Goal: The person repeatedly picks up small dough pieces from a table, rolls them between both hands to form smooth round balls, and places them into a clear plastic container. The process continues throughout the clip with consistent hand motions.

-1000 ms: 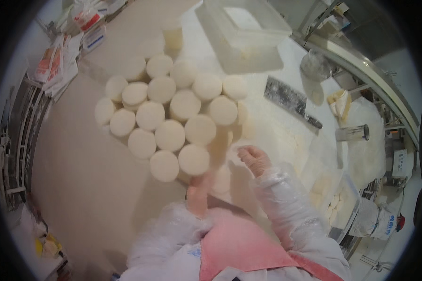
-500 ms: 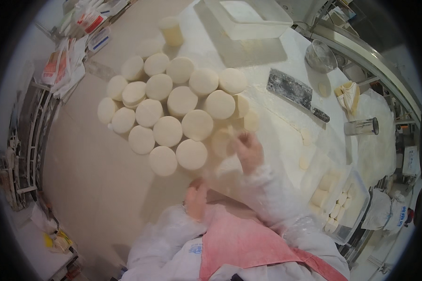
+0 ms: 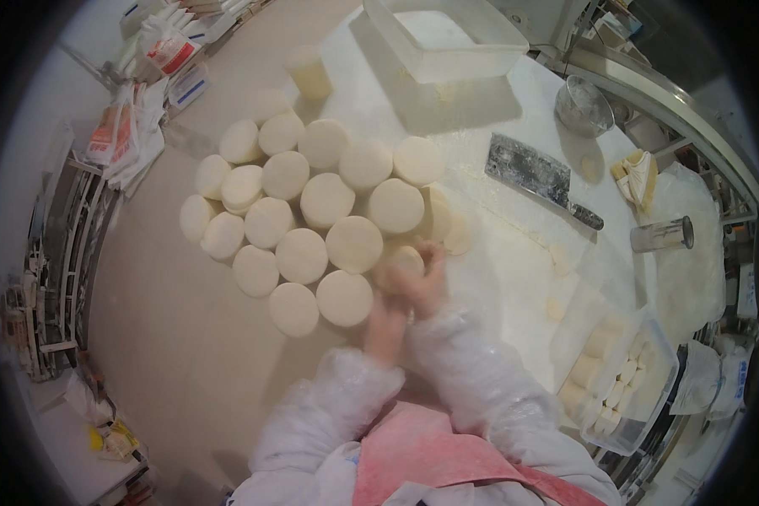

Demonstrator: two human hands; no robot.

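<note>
Many pale round dough wrappers stand in stacks [image 3: 327, 201] grouped on the worktable. At the near right of the group, my right hand [image 3: 427, 282] is closed around the right side of a small stack of round dough wrappers [image 3: 407, 261]. My left hand [image 3: 385, 327] has come up against the near side of that same stack, close to the right hand. Its fingers are smeared by motion and partly hidden. Just beyond the right hand, a few thin loose rounds [image 3: 457, 235] lie beside the taller stacks.
A floury cleaver [image 3: 529, 169] lies to the right. Behind stand a white plastic tub [image 3: 455, 57] and a round cutter-like cylinder [image 3: 310, 78]. A metal bowl [image 3: 584, 107], a metal cylinder [image 3: 662, 234] and a clear bin of dough pieces [image 3: 620, 384] line the right side.
My left hand has moved up and right, from near the apron to the small stack. My right hand has shifted slightly left and nearer. The whole view has tilted a little.
</note>
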